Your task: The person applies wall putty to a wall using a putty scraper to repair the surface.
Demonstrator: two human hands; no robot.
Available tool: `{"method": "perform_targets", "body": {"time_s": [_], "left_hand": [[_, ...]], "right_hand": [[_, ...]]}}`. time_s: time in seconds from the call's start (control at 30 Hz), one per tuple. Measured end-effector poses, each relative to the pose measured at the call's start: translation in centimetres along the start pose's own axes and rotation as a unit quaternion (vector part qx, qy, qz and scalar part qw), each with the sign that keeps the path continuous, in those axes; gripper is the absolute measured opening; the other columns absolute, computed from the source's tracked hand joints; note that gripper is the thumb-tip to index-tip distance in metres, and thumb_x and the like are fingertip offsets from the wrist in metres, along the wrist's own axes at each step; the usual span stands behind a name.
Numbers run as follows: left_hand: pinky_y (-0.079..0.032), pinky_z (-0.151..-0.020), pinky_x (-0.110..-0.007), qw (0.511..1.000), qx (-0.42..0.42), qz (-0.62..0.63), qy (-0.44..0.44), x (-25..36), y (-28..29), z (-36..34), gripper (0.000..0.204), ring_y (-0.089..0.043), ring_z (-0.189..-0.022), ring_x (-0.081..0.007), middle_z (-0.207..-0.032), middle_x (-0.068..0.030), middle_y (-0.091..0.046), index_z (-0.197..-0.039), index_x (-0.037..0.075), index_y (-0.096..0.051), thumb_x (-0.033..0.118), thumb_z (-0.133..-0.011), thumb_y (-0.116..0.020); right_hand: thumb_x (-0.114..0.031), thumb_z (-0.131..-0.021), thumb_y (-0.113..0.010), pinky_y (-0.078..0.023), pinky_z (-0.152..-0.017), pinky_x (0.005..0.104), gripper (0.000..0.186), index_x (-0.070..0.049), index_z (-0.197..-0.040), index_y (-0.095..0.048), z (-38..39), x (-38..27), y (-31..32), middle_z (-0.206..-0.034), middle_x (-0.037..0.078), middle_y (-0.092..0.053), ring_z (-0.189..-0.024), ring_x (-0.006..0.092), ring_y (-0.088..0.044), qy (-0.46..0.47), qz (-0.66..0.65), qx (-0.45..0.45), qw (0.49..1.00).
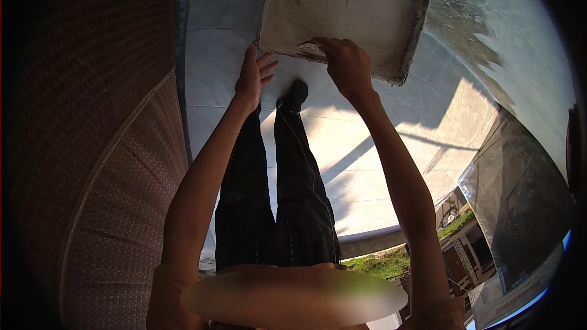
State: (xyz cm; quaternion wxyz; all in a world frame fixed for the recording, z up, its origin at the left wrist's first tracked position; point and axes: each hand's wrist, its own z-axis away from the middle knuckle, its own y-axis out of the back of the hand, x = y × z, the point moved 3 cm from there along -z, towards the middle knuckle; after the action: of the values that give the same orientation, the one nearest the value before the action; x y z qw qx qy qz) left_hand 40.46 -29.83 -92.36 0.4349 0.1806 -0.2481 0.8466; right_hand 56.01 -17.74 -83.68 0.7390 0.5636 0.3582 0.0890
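A cream rectangular panel or box (pixel 342 6) with worn, dark-stained edges stands at the top middle. My right hand (pixel 348 67) is closed at its near edge, fingers bent over a small pinkish-white patch (pixel 312 51). Whether that is a loose piece or part of the edge, I cannot tell. By the panel's left near corner is my left hand (pixel 249 79), its fingers spread and nothing in it. Its fingertips lie close to the corner; contact is unclear.
Under my feet is a pale sheet-like floor (pixel 367 189) crossed by sun and shadow. A brown woven wall (pixel 128 195) rises on the left. On the right are a grey-patched pale wall (pixel 489 43) and a dark hanging sheet (pixel 520 189). Grass (pixel 379 264) shows beyond the floor's edge.
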Motion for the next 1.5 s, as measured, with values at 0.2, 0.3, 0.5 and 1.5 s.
{"method": "perform_targets", "body": {"time_s": [0.2,0.3,0.5,1.5], "left_hand": [[-0.033,-0.106,-0.041,1.000,0.001,0.007,0.014,-0.4,0.8,-0.5,0.070,-0.045,-0.136,-0.0269,-0.154,-0.0120,-0.039,-0.158,0.025,-0.012,0.064,-0.100,-0.021],[-0.033,-0.105,-0.042,1.000,-0.004,0.004,0.020,-0.4,0.7,-0.4,0.070,-0.045,-0.136,-0.0269,-0.153,-0.0114,-0.040,-0.158,0.026,-0.012,0.064,-0.100,-0.021],[-0.033,-0.106,-0.042,1.000,-0.005,-0.015,0.024,0.2,0.3,0.0,0.071,-0.043,-0.137,-0.0266,-0.152,-0.0117,-0.041,-0.158,0.025,-0.011,0.065,-0.100,-0.021],[-0.012,-0.114,-0.063,0.550,0.240,-0.504,-0.621,37.8,-15.0,20.8,0.066,-0.005,-0.150,-0.0412,-0.163,-0.0120,-0.015,-0.156,0.014,-0.023,0.042,-0.099,-0.043]], "right_hand": [[-0.002,-0.079,-0.062,-0.055,-0.067,0.0388,0.033,-0.022,-0.104,-0.073,-1.3,0.2,0.0,-0.089,0.004,-0.073,-0.078,0.0261,-0.068,-0.002,-0.012,-0.008,1.000],[-0.009,-0.084,-0.063,-0.055,-0.068,0.0394,0.025,-0.021,-0.103,-0.073,-2.6,1.2,0.2,-0.086,0.005,-0.073,-0.076,0.0282,-0.070,-0.012,-0.024,-0.025,0.999],[-0.014,-0.092,-0.064,-0.054,-0.074,0.0344,0.027,-0.010,-0.119,-0.068,-4.3,4.5,0.5,-0.097,0.010,-0.074,-0.082,0.0184,-0.070,-0.094,-0.153,-0.134,0.975],[-0.008,-0.095,-0.060,-0.061,-0.075,0.0268,0.035,0.008,-0.126,-0.055,-2.6,-5.0,42.6,-0.104,0.012,-0.068,-0.086,0.0155,-0.069,-0.076,-0.683,0.221,0.693]]}}
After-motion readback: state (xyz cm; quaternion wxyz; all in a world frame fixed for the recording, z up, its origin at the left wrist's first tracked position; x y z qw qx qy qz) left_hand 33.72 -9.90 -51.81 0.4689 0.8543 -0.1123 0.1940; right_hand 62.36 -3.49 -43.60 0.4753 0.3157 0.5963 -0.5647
